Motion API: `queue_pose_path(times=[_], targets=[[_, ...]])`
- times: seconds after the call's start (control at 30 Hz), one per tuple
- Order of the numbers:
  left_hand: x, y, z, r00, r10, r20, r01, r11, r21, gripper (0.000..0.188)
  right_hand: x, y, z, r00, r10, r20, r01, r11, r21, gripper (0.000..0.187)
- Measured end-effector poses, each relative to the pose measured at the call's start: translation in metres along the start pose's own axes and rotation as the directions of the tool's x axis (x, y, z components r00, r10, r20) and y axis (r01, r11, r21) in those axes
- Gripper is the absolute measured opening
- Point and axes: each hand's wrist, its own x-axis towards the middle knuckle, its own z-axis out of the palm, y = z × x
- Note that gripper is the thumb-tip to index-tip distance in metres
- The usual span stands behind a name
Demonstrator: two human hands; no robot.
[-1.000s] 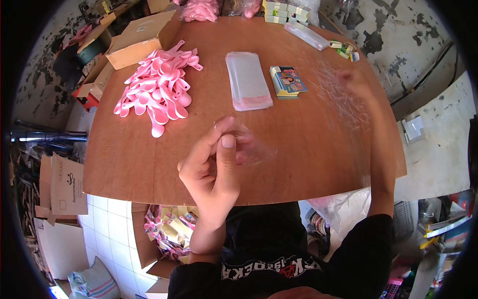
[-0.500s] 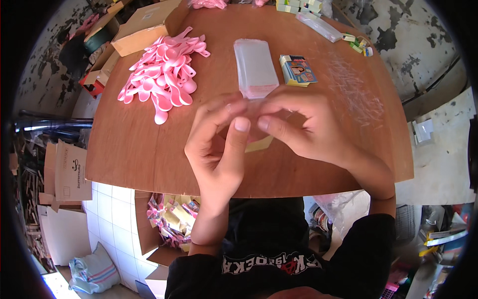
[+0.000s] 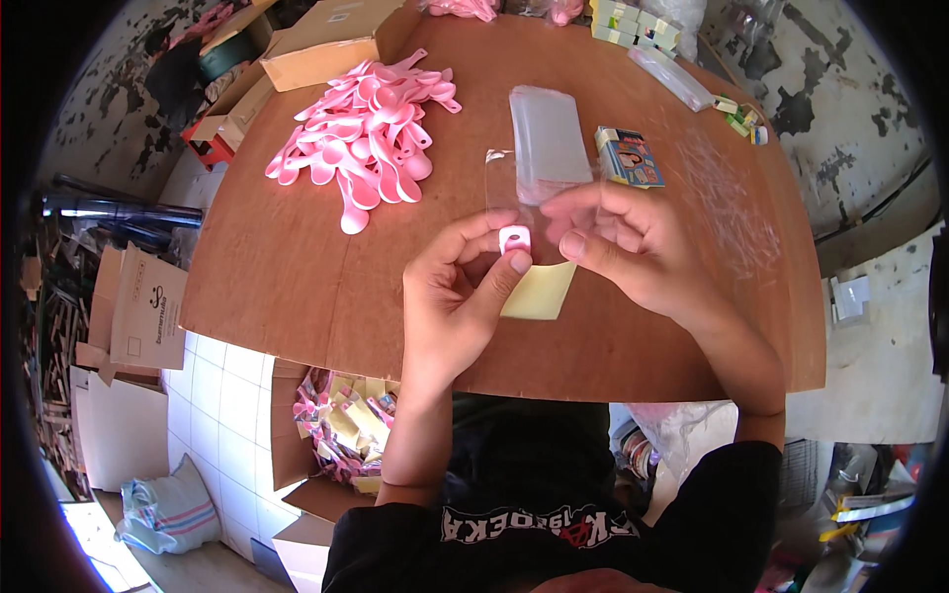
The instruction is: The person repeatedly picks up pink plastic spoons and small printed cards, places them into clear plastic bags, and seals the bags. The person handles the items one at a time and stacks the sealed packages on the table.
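Observation:
My left hand [image 3: 457, 287] is closed, thumb against fingers, on a pink spoon whose pale handle end [image 3: 513, 236] with a hole shows between the fingertips; the rest of the spoon is hidden. A clear plastic bag [image 3: 500, 173] stands up behind the fingers. Below them hangs a pale yellow card [image 3: 540, 295]; whether it lies inside the bag I cannot tell. Close to the bag's right side, my right hand [image 3: 638, 252] has curled fingers, with thumb and forefinger apart. Beyond the hands lie a stack of clear bags [image 3: 550, 138] and a stack of printed cards [image 3: 629, 158].
A heap of pink spoons [image 3: 366, 133] covers the table's left part, beside a cardboard box [image 3: 331, 44]. Clear plastic strips [image 3: 727, 203] lie scattered at right. Below the table's front edge, an open carton [image 3: 290, 425] holds packed spoons and yellow cards.
Both hands have drawn slightly apart and shifted a little right in view. The spoon's handle end and more of the yellow card now show. The whole view has shifted somewhat.

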Motion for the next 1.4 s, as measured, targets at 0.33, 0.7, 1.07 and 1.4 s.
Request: queue_pose_path(times=[0.33,0.7,1.07,1.4], targets=[[-0.001,-0.002,-0.006,0.998,-0.046,-0.053,0.037,0.988,-0.150,0.021,-0.007,0.014,0.008,0.990,-0.004,-0.143,0.009,0.999,0.034,0.020],[-0.007,-0.004,-0.015,0.999,0.002,-0.037,-0.010,0.973,-0.230,0.018,-0.015,0.019,0.001,0.995,-0.077,-0.056,0.079,0.996,0.045,0.013],[-0.008,-0.004,-0.015,0.997,0.077,0.007,-0.075,0.986,-0.150,0.015,-0.017,0.024,-0.008,0.966,-0.241,0.093,0.238,0.971,0.038,0.019],[-0.011,-0.003,-0.020,0.996,0.004,0.088,0.020,0.963,-0.270,0.015,-0.023,0.011,-0.009,0.925,-0.350,0.148,0.373,0.911,-0.177,0.014]])
